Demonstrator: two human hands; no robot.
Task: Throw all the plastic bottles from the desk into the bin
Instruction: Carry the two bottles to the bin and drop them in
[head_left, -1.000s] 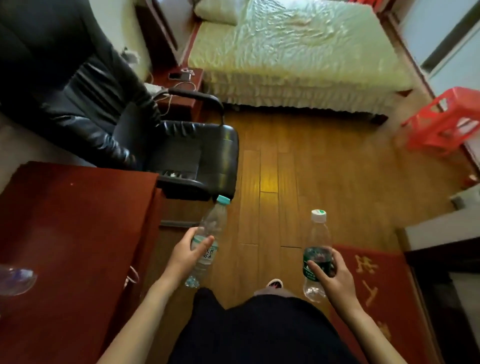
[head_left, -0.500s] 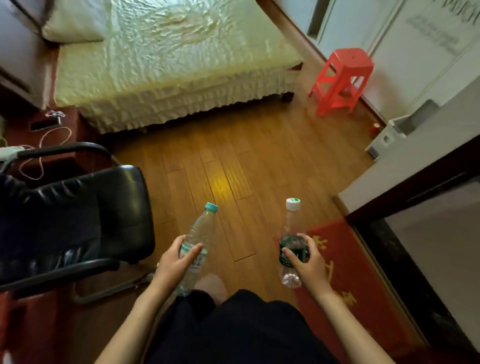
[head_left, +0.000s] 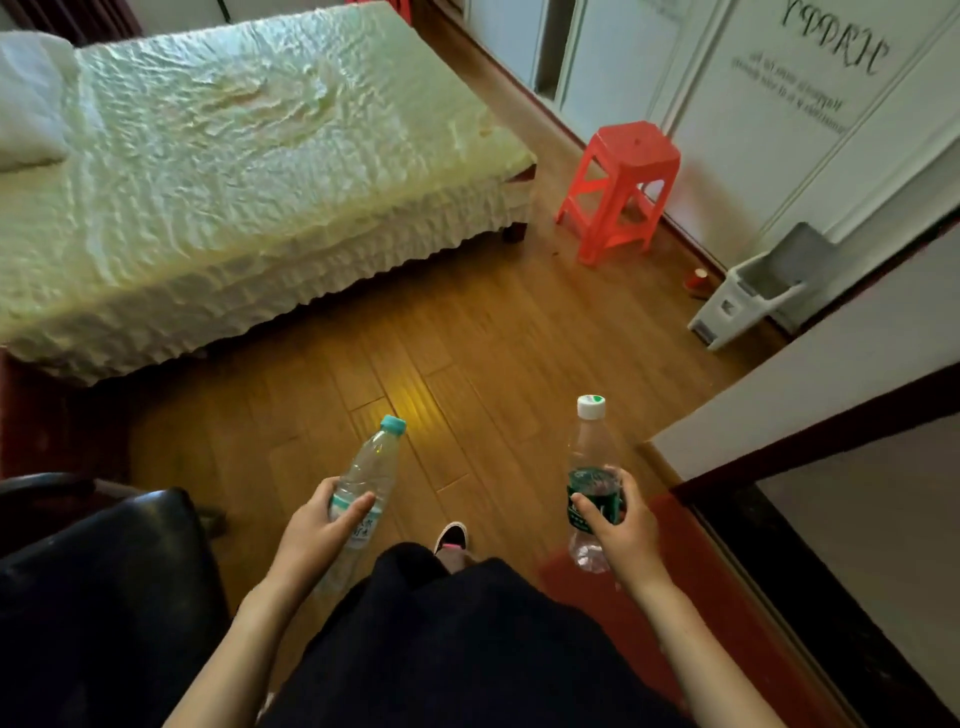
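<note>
Clear plastic, two bottles, both off the bench and in hand. The teal-cap bottle (head_left: 371, 467) is at 7 o'clock with its cap tilted toward 1, and the left grip (head_left: 317, 525) is wrapped round its label band. The white-cap bottle (head_left: 589, 452) is at 4 o'clock, near upright, with the right grip (head_left: 623, 530) clenched round its green label. Both look empty or close to it, can't be sure. The bin (head_left: 748, 296), white with its grey lid tipped up, sits on the floor (head_left: 467, 338) between 2 and 3 against the far wall, well apart from both hands. Red stool (head_left: 623, 176) at 1, bed (head_left: 234, 156) from 10 to 12, black chair (head_left: 104, 571) at 8. Bench not in view. Step as I read it: carry leg, with pickup done and the drop not yet made. Next move calls for walking toward 2, skirting the wall corner (head_left: 831, 364) at 3 to 4, getting each bottle over the bin mouth and letting go. Whether more bottles wait on the bench can't be told.
</note>
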